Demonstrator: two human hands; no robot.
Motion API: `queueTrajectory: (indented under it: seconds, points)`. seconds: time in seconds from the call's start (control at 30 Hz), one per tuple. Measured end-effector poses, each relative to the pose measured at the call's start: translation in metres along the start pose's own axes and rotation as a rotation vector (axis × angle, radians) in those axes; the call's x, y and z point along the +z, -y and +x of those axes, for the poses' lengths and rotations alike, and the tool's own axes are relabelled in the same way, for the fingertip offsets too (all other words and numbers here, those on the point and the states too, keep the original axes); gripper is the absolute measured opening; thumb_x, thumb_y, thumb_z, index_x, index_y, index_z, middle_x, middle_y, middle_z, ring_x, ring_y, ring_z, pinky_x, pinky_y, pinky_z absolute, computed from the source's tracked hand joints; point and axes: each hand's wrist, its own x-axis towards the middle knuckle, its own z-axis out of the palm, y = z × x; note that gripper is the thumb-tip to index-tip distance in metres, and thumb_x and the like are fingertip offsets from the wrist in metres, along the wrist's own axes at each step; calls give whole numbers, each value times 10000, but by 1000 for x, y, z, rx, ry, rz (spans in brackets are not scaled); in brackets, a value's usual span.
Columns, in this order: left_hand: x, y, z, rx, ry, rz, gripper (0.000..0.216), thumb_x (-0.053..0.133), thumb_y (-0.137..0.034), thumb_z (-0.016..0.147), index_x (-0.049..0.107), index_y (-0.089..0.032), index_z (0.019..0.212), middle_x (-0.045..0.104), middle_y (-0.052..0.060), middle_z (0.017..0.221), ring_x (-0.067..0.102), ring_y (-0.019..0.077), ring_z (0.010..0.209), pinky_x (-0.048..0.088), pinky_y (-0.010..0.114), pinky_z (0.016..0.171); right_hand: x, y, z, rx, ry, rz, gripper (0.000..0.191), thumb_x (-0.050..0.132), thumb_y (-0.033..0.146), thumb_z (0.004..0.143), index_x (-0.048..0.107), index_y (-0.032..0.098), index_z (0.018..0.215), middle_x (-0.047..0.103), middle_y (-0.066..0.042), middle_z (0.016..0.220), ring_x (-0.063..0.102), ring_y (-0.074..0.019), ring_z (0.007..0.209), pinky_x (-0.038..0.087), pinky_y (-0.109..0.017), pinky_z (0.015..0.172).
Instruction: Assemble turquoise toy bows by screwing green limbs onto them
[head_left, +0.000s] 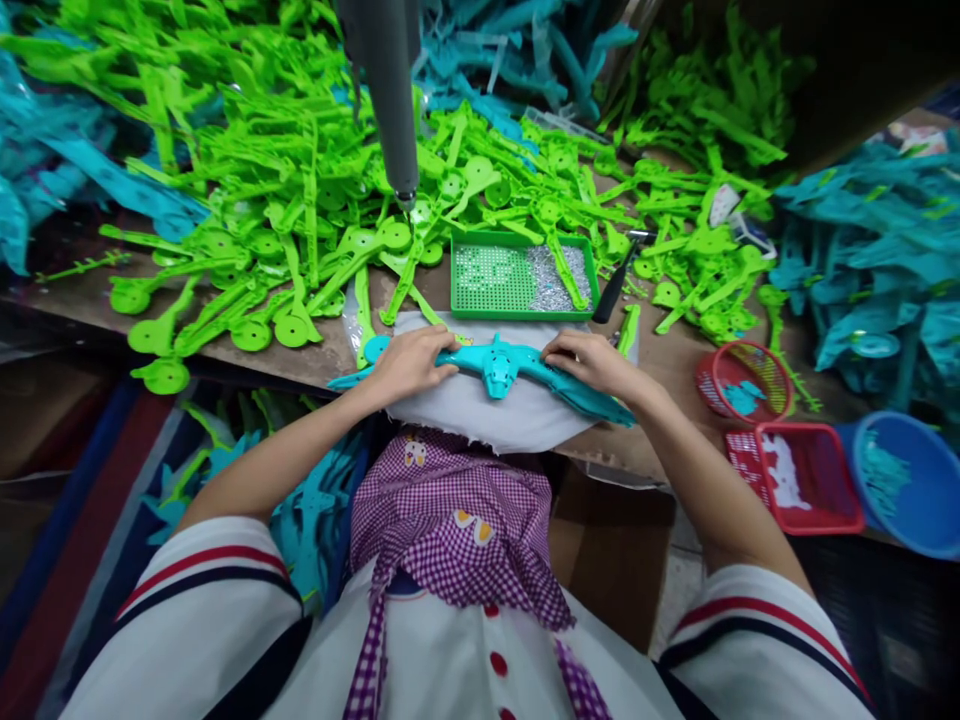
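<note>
Over our littered desk [664, 350], our left hand [412, 360] and right hand [589, 360] pinch the turquoise winged part [499, 368]; we should hold it level.

1. Red round basket [708, 388] toward the right of the bench [669, 352].
2. Red rectangular basket [829, 522] just beside it, holding something white [784, 470].
3. Blue tub [926, 500] at far right.
4. Brown cardboard box [611, 560] below.

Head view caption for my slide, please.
Left hand and right hand hold a turquoise winged plastic part over white cloth, before a green tray.
</note>
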Motion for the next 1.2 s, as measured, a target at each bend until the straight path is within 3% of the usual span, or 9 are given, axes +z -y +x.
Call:
queueTrajectory:
  seconds: [0.3, 0.5, 0.6, 0.7, 0.9, 1.0, 1.1, 1.2]
  points:
    - [-3, -3, 1, -30, 17, 5, 247, 716, -306, 841, 686, -222, 1072, 688, 58, 1128, 639, 263, 1005, 485, 365, 833, -21, 8, 11, -115, 236, 21, 298, 480, 397, 976, 715, 214, 955, 700, -98, 1000, 636, -211, 889, 480, -362, 826]
    - [-2, -2, 0, -29, 15, -7, 241, 710, -297, 849, 687, -218, 1075, 684, 59, 1114, 633, 260, 1008, 484, 366, 844, -17, 3, 6, -87, 217, 27, 247, 481, 377, 967, 670, 221, 995, 672, -88, 1030, 614, -213, 944, 469, -370, 853]
    - [-2, -2, 1, -19, 11, -10, 238, 717, -295, 847, 684, -215, 1068, 685, 60, 1105, 633, 262, 1012, 486, 371, 847, -11, -1, 6, 10, 160, 28, 218, 562, 375, 914, 573, 215, 1061, 624, -76, 980, 576, -198, 855, 464, -353, 777]
    - [-2, -3, 1, -20, 18, 4, 231, 722, -293, 844, 678, -217, 1059, 688, 59, 1111, 637, 263, 1013, 489, 370, 843, -13, -6, 12, 128, 161, 81, 377, 674, 398, 828, 468, 228, 1095, 583, -34, 907, 531, -168, 756, 452, -312, 669]
    - [-3, -5, 0, -20, 12, 11, 227, 720, -292, 846, 677, -218, 1056, 688, 61, 1111, 638, 264, 1016, 494, 374, 855, -28, -4, 58, 288, 592, 160, 415, 810, 432, 693, 513, 248, 916, 594, 5, 767, 569, -148, 626, 461, -303, 549]
    - [-1, -2, 0, -2, 2, -7, 224, 704, -297, 853, 675, -222, 1062, 688, 58, 1094, 635, 263, 1020, 496, 376, 855, -32, -1, 74, 336, 701, 186, 470, 869, 500, 612, 536, 247, 825, 586, 17, 696, 568, -150, 579, 463, -320, 522]
    - [1, 1, 0, 27, -6, -14, 216, 690, -305, 861, 669, -232, 1063, 685, 53, 1096, 629, 262, 1041, 492, 382, 879, -32, -4, 70, 449, 712, 253, 527, 909, 511, 531, 551, 239, 807, 589, 21, 695, 552, -139, 567, 464, -315, 518]
    - [3, 3, 0, 35, -8, -12, 218, 685, -319, 862, 665, -236, 1062, 680, 58, 1112, 625, 270, 1056, 490, 393, 889, -27, -11, 54, 427, 628, 403, 527, 863, 560, 579, 542, 238, 847, 566, 26, 727, 514, -125, 605, 442, -289, 537]
